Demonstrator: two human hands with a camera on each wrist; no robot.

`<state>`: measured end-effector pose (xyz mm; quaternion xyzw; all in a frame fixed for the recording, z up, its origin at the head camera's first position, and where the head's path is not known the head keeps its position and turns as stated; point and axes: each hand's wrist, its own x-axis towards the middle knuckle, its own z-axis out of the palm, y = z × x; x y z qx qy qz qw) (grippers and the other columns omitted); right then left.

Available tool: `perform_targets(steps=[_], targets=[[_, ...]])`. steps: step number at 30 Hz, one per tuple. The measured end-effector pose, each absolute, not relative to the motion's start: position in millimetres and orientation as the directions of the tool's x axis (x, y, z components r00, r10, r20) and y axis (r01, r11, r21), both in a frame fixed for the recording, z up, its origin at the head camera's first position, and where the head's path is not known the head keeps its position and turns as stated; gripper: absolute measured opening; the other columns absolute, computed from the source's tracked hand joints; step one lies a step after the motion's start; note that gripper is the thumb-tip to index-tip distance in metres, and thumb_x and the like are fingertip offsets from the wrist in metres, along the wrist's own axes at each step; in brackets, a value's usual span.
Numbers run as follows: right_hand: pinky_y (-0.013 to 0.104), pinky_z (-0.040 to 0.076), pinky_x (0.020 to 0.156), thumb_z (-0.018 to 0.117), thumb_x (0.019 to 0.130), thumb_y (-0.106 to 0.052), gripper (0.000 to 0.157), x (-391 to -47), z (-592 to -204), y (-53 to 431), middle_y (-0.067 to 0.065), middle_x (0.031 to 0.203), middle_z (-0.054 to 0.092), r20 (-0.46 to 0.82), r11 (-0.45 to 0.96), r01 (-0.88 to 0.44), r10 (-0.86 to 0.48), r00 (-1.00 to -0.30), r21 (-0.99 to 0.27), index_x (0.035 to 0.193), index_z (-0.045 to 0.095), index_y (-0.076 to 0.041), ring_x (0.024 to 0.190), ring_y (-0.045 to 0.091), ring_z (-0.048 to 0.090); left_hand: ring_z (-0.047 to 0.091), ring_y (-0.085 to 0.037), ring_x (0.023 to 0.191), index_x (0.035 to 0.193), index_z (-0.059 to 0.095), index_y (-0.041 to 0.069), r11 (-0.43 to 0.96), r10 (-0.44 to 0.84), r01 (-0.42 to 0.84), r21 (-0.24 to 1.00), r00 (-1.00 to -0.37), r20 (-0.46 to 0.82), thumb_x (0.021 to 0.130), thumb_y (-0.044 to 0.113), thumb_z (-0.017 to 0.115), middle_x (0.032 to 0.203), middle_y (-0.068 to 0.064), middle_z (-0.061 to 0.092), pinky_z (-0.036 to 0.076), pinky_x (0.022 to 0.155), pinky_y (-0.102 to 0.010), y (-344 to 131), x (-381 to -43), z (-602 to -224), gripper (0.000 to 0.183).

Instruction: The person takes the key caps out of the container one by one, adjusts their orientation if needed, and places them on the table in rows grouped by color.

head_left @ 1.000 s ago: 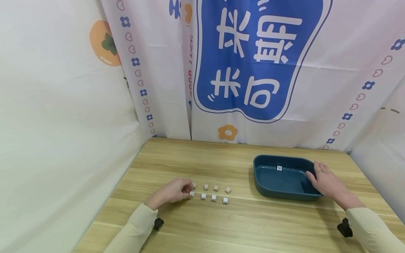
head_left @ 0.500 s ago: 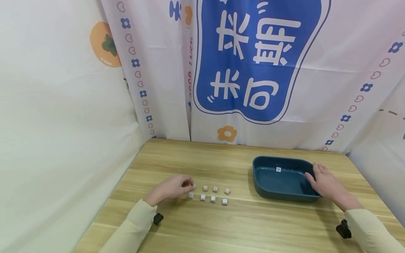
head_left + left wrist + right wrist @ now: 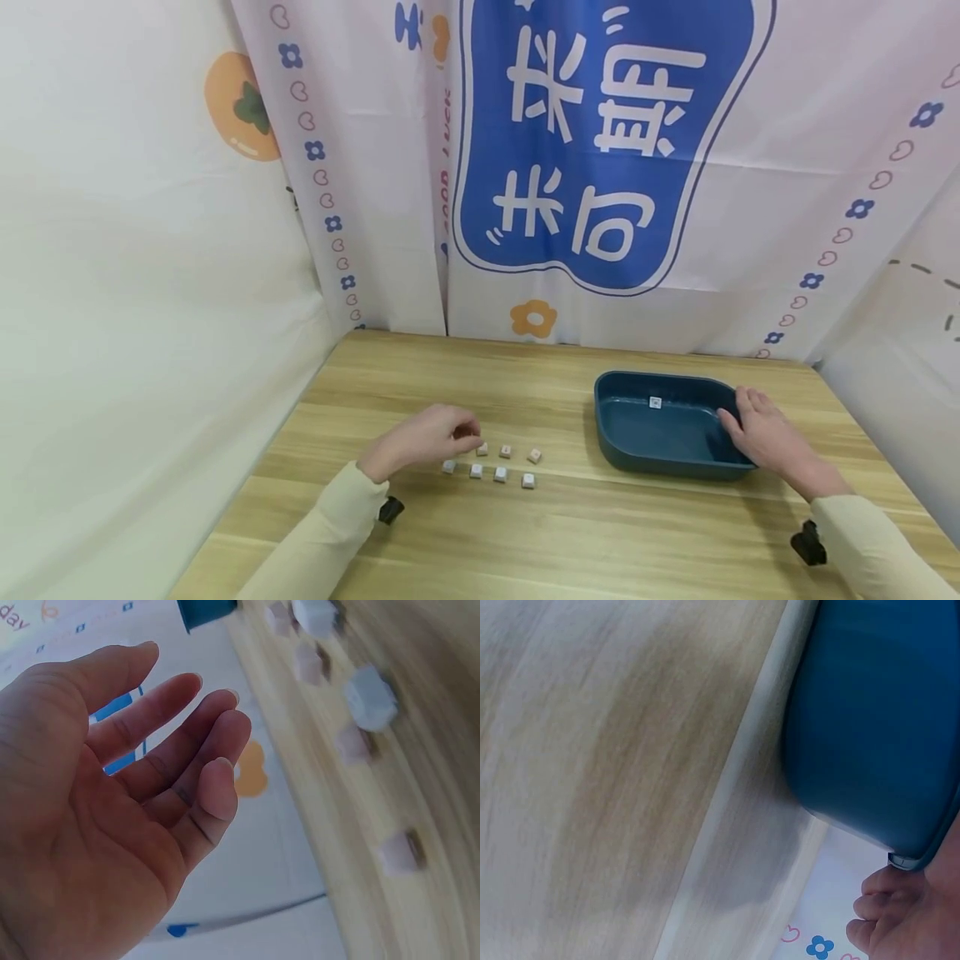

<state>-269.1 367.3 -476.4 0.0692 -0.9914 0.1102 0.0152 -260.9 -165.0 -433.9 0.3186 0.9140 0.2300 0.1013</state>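
My left hand (image 3: pixel 431 433) hovers at the left end of two short rows of small keycaps. In the left wrist view its fingers are loosely bent, with nothing between them and the thumb. The back row has pinkish keycaps (image 3: pixel 506 451); its leftmost one is hidden by the hand in the head view but shows as a blurred pink keycap (image 3: pixel 401 851) in the left wrist view. White keycaps (image 3: pixel 476 471) form the front row. My right hand (image 3: pixel 772 433) grips the right rim of a dark blue plastic bin (image 3: pixel 675 468), thumb over the inner side.
A single white keycap (image 3: pixel 656 402) lies inside the bin near its back wall. The wooden table (image 3: pixel 480 542) ends at a printed curtain (image 3: pixel 375 250) behind and a white cloth (image 3: pixel 150 333) on the left.
My left hand has moved right and slightly up from the leftmost keycaps, and its fingertips have passed over the back row's left end. The right hand stays at the bin; the head view shifts slightly.
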Motion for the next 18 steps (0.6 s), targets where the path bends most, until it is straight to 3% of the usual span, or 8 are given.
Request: perform_targets(steps=[18], targets=[[0.068, 0.024, 0.108, 0.034, 0.106, -0.043, 0.076, -270, -476, 368, 0.049, 0.143, 0.023, 0.064, 0.971, -0.150, -0.141, -0.988, -0.184, 0.141, 0.024, 0.024, 0.132, 0.063, 0.025, 0.059, -0.006, 0.071, 0.099, 0.069, 0.019, 0.610, 0.712, 0.623, 0.490, -0.702, 0.006, 0.100, 0.033, 0.056, 0.085, 0.007, 0.067, 0.048, 0.063, -0.019, -114, -265, -424, 0.019]])
